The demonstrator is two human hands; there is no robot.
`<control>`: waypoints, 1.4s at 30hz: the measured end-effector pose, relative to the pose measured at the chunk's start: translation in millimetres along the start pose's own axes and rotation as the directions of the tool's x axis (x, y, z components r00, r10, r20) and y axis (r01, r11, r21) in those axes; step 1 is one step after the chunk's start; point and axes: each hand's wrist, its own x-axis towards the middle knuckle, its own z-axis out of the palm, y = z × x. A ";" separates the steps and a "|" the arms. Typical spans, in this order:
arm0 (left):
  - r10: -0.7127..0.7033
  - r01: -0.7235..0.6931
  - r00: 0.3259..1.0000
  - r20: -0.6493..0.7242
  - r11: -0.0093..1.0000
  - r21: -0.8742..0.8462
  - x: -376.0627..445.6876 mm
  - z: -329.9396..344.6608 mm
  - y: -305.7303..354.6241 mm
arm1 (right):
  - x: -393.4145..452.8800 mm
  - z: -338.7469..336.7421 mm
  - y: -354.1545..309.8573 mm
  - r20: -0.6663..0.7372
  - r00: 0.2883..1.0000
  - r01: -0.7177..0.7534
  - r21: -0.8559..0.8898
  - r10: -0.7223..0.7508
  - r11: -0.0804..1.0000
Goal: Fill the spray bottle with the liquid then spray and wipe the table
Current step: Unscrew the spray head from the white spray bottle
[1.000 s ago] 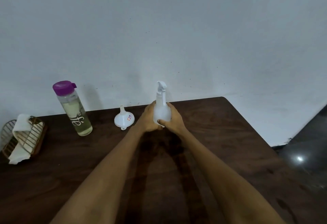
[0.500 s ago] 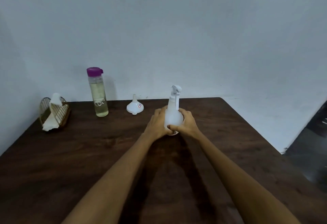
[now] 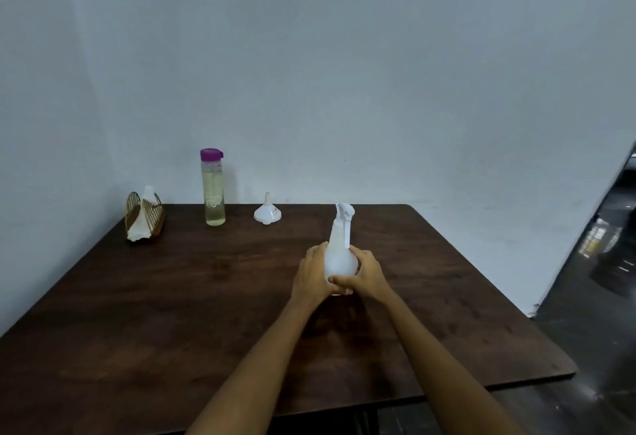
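A white spray bottle [image 3: 340, 253] with its trigger head on stands upright on the dark wooden table [image 3: 206, 314], right of centre. My left hand [image 3: 311, 276] and my right hand [image 3: 366, 274] both grip its round body, thumbs wrapped across the front. A clear bottle [image 3: 213, 190] with a purple cap, holding pale yellow liquid, stands at the back of the table. A white funnel [image 3: 267, 212] sits upside down to its right. A white cloth [image 3: 142, 218] hangs in a wire holder at the back left.
The wire holder [image 3: 156, 219] stands near the table's back left corner. A grey wall runs right behind the table. The table's right edge drops to a dark, glossy floor [image 3: 599, 314].
The camera has pulled back and tilted, so more of the table shows. Both hands kept hold of the spray bottle and drew it nearer to me, away from the funnel.
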 end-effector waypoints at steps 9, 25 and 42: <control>-0.084 0.080 0.996 -0.027 0.988 -0.128 -6.4 -0.4 12.3 | -1.2 -40.3 -27.5 0.210 0.975 -0.085 0.025 0.078 0.996; -0.141 0.136 0.981 -0.133 0.990 -0.042 5.8 0.9 20.5 | 37.9 -60.3 -170.4 0.020 0.996 -0.043 -0.747 0.088 0.663; -0.152 0.138 0.979 -0.135 0.985 -0.108 6.1 -2.4 12.8 | 37.8 -60.8 -177.6 0.355 0.934 0.315 -0.781 -0.032 0.539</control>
